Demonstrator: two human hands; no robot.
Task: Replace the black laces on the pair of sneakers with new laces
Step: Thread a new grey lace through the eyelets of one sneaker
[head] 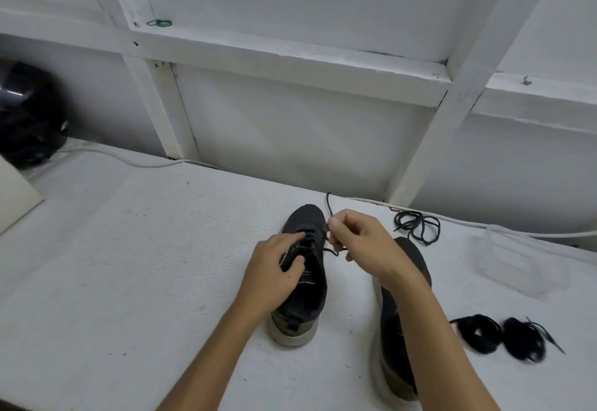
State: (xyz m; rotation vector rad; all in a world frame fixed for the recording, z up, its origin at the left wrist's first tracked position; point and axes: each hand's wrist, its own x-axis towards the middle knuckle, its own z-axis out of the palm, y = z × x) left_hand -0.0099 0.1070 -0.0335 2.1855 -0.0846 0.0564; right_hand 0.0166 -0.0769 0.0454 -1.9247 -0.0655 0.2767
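Observation:
Two dark sneakers with pale soles stand on the white table, toes pointing away from me. My left hand (274,273) grips the tongue and eyelet area of the left sneaker (305,294). My right hand (361,242) pinches a black lace (329,204) that runs from this sneaker's eyelets; its loose end sticks up past the toe. My right forearm covers much of the right sneaker (392,339). A loose black lace (416,225) lies coiled beyond the right sneaker. Two bundled black laces (504,336) lie to the right of it.
A clear plastic package (517,265) rests at the right. White cables (129,160) run along the table's back edge against the white panelled wall. A black helmet-like object (29,116) sits at the far left beside a pale board (16,197).

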